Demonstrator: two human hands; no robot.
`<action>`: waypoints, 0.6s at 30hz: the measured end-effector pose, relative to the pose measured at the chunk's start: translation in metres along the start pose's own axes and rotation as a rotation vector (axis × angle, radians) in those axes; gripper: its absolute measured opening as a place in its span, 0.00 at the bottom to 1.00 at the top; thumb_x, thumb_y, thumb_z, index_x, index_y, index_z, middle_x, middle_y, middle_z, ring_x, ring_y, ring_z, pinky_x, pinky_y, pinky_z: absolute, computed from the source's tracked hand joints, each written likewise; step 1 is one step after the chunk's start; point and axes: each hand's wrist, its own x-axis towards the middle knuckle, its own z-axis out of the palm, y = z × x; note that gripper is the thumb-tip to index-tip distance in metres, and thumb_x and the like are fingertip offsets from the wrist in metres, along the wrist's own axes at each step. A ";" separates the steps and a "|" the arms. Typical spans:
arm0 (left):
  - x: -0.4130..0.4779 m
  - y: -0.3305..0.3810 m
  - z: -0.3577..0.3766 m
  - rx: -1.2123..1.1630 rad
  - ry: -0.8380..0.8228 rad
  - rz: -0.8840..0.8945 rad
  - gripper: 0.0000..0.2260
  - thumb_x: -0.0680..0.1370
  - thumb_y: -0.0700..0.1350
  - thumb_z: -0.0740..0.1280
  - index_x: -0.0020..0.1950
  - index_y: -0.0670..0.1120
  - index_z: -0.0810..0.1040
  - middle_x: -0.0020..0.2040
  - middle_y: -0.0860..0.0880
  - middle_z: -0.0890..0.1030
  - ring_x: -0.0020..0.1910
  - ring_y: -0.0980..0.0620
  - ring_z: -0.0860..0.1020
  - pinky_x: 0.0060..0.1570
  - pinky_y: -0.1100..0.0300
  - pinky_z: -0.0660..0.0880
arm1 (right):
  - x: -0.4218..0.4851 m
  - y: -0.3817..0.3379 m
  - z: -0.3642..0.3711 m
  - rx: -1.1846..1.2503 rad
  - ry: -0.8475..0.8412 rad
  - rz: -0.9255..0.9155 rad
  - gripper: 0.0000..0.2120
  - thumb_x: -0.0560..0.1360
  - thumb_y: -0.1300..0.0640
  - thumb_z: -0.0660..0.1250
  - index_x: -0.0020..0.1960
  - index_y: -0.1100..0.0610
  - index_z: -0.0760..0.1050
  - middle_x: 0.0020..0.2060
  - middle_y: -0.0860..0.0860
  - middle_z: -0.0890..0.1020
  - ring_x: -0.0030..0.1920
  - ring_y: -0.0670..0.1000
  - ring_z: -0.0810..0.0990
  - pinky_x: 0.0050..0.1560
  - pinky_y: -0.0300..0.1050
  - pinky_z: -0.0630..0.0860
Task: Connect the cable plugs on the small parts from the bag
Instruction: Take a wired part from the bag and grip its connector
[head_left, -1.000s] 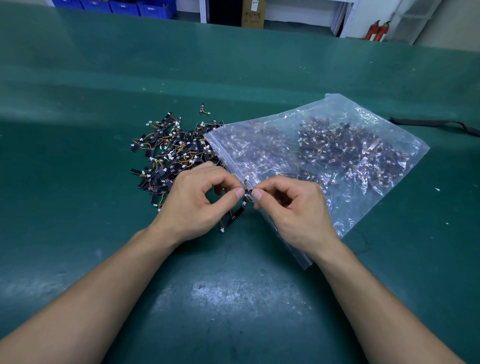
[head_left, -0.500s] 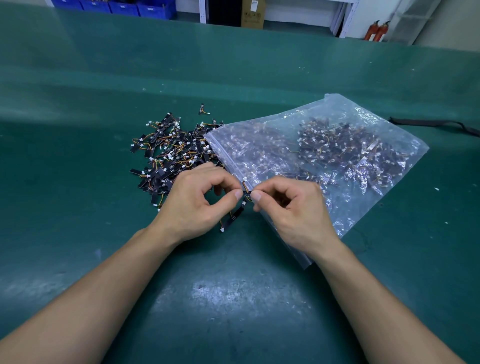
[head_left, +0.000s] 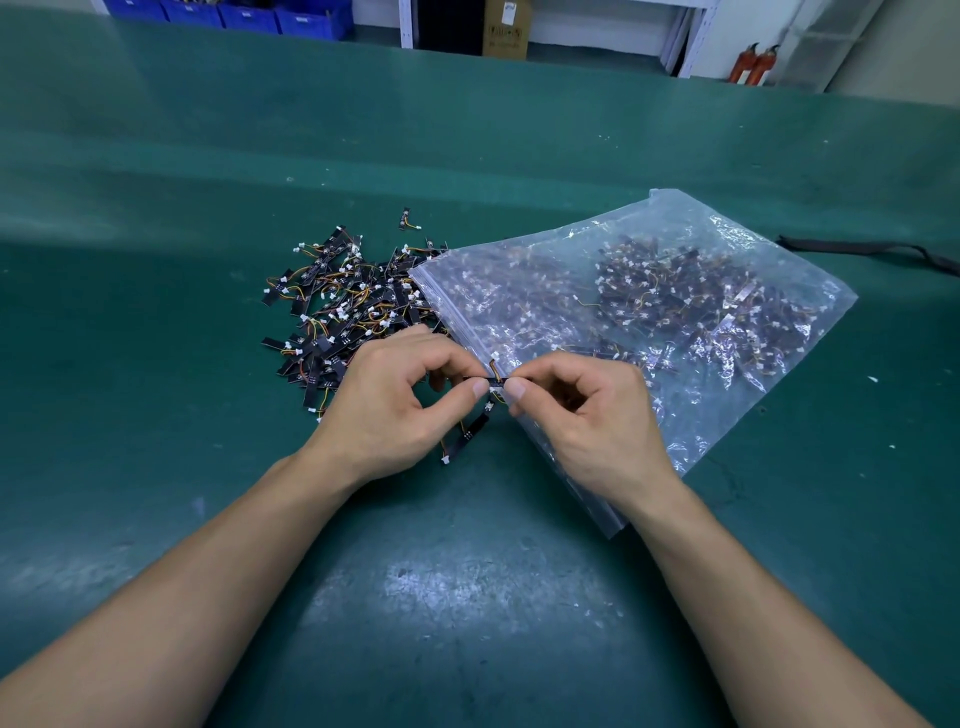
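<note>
A loose pile of small parts (head_left: 340, 312) lies at left. The left hand (head_left: 395, 410) pinches a black part (head_left: 469, 378), and the right hand (head_left: 587, 415) pinches the cable plug (head_left: 496, 382) against it, at the mouth of the bag (head_left: 691, 228). Pushed askew, the tiny plug may jam, or slip free and drop among the loose parts.

Left hand (head_left: 395, 410), right hand (head_left: 587, 415) curled, thumb tips nearly touching, both seemingly pinching small part (head_left: 494, 375).
</note>
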 end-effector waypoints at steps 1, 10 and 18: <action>0.000 0.000 0.000 0.008 0.001 0.004 0.02 0.74 0.41 0.72 0.41 0.45 0.83 0.37 0.56 0.81 0.38 0.53 0.77 0.41 0.58 0.73 | 0.000 0.001 0.000 0.005 -0.001 0.008 0.05 0.74 0.55 0.73 0.40 0.50 0.84 0.31 0.45 0.83 0.29 0.49 0.74 0.32 0.37 0.70; 0.000 -0.003 0.000 0.007 -0.006 0.007 0.02 0.74 0.41 0.72 0.41 0.45 0.84 0.37 0.55 0.82 0.38 0.52 0.77 0.41 0.56 0.74 | 0.001 0.002 0.001 -0.025 0.001 -0.006 0.05 0.74 0.55 0.72 0.40 0.49 0.83 0.32 0.43 0.83 0.29 0.49 0.75 0.32 0.35 0.70; 0.002 -0.005 -0.004 0.016 0.081 -0.044 0.02 0.74 0.42 0.73 0.42 0.47 0.84 0.37 0.56 0.81 0.37 0.57 0.76 0.39 0.65 0.69 | 0.003 0.011 -0.007 -0.335 0.014 0.034 0.19 0.64 0.44 0.78 0.53 0.45 0.82 0.38 0.39 0.81 0.31 0.41 0.74 0.37 0.39 0.72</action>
